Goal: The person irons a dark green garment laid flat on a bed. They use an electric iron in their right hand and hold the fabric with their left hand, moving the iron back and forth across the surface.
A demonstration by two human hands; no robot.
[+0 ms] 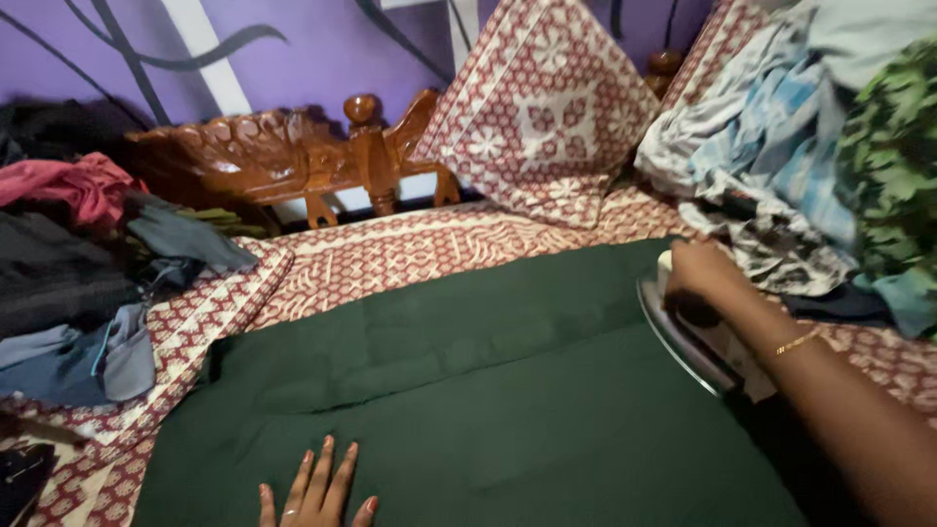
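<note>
Bed (390, 256), red patterned sheet: dark green cloth (488, 390) spread flat; clothes piles (88, 283) both sides.

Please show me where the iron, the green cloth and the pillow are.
iron (683, 337): head view, metal soleplate edge.
green cloth (488, 390): head view, flat middle.
pillow (542, 117): head view, patterned front.

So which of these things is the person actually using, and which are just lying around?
In use:
right hand gripping the iron
left hand flat on the dark green cloth

Lying about:
patterned pillow
clothes heap on the right
clothes pile on the left
carved wooden headboard
</note>
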